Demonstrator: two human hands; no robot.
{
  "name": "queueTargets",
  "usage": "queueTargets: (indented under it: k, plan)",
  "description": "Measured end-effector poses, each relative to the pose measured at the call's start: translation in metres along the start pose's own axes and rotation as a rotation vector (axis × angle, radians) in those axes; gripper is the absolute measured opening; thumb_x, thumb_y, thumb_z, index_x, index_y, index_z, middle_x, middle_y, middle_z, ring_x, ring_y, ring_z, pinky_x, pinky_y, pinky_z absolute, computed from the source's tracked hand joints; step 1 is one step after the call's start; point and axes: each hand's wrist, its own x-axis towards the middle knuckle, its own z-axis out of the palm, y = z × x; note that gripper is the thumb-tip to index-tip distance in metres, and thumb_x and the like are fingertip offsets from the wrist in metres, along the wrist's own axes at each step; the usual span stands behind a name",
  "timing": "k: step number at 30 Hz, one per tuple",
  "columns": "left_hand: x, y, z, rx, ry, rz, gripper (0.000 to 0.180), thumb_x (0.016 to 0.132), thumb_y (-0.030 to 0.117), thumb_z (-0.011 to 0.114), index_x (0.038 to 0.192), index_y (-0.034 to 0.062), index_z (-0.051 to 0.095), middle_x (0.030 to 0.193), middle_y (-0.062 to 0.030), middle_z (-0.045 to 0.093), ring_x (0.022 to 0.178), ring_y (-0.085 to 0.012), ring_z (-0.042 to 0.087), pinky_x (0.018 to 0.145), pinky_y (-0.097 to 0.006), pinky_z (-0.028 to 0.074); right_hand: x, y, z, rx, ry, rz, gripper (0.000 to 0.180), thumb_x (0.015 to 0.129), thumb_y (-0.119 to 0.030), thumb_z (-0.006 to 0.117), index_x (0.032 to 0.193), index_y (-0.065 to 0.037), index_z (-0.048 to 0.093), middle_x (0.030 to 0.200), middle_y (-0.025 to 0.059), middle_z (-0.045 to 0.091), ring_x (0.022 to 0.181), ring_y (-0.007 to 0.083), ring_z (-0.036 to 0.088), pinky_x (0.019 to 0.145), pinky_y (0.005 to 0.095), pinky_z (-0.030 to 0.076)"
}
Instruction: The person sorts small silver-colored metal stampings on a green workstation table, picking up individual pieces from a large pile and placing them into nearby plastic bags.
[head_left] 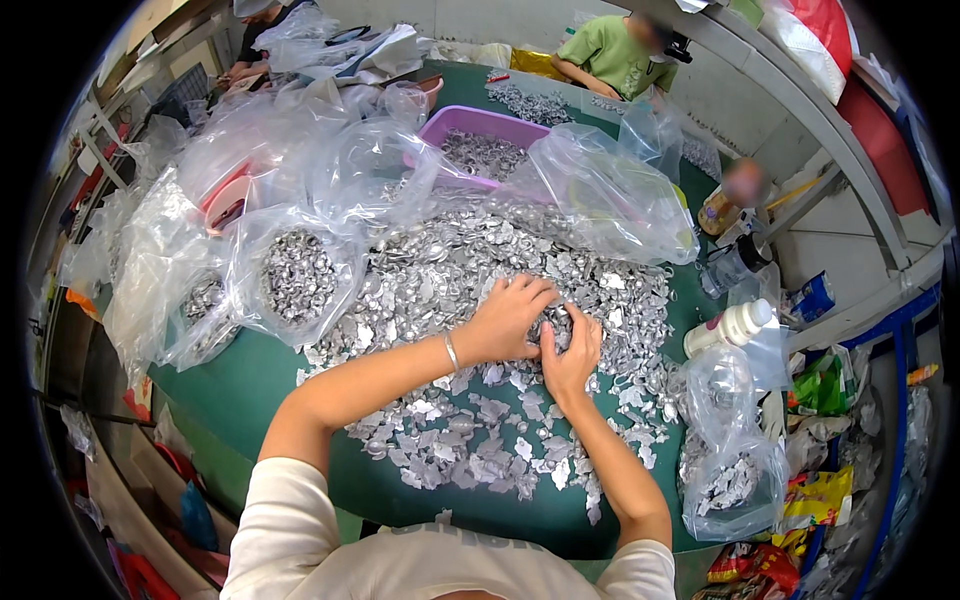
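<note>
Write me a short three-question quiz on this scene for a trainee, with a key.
1. True or false: the thin silver-coloured bracelet is on the person's right wrist.
2. What does the purple rectangular plastic tub hold? A) white bottles B) small grey metal pieces C) folded cloths
3. Fill the gap: the white plastic bottle is to the ____ of the big heap of silver-grey metal pieces.

Key: 1. False; it is on the wrist of the left hand. 2. B. 3. Right.
</note>
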Motion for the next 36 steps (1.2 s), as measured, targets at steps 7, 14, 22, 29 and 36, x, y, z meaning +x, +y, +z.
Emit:
queueTargets:
  k: [7,14,22,29,36]
  plan:
    - [-0.031,0.019,-0.010,0.068,-0.014,0.107,0.071,0.063,0.021,0.077,0.125,0.0031,0.046,0.131,-0.0113,0.045,0.122,-0.0304,0.041,0.097,-0.047,0.033,-0.018,-0.010,-0.019,0.054,-0.107,-0.117,0.045,0.075,-0.018,0.071,0.112,0.000,0.056,0.104,0.0155,0.061,0.096,0.0332,0.053,0.086,0.0415,0.041]
    - [-0.020,-0.010,-0.007,-0.046,0.121,-0.076,0.045,0.079,0.023,0.068,0.119,0.0079,0.054,0.131,-0.0131,0.046,0.122,-0.0306,0.043,0.104,-0.052,0.027,0.024,0.016,-0.023,0.161,-0.129,0.028,0.044,0.083,-0.021,0.064,0.120,0.001,0.053,0.110,0.0182,0.060,0.106,0.0321,0.054,0.094,0.0418,0.039]
    - [-0.023,-0.014,0.001,0.084,-0.029,-0.011,0.037,0.085,0.032,0.058,0.110,0.0048,0.062,0.115,-0.0094,0.059,0.118,-0.0283,0.046,0.107,-0.053,0.024,0.005,0.005,-0.007,0.063,-0.404,-0.007,0.040,0.089,-0.033,0.056,0.113,-0.001,0.061,0.121,0.0232,0.057,0.123,0.0376,0.045,0.101,0.0435,0.035]
    - [-0.063,0.008,-0.008,-0.101,-0.036,-0.004,0.027,0.079,0.020,0.061,0.097,-0.0002,0.063,0.109,-0.0113,0.058,0.114,-0.0275,0.048,0.111,-0.054,0.020,-0.022,-0.025,-0.017,0.143,-0.361,-0.063,0.039,0.078,-0.027,0.067,0.107,-0.003,0.062,0.109,0.0157,0.063,0.102,0.0326,0.057,0.091,0.0415,0.038]
    - [-0.119,0.037,-0.017,-0.112,-0.012,0.036,0.027,0.076,0.016,0.064,0.100,0.0039,0.063,0.110,-0.0112,0.056,0.110,-0.0303,0.048,0.097,-0.046,0.035,-0.059,-0.055,-0.033,0.229,-0.375,-0.082,0.036,0.073,-0.019,0.072,0.103,-0.004,0.062,0.108,0.0122,0.061,0.096,0.0317,0.058,0.087,0.0405,0.041]
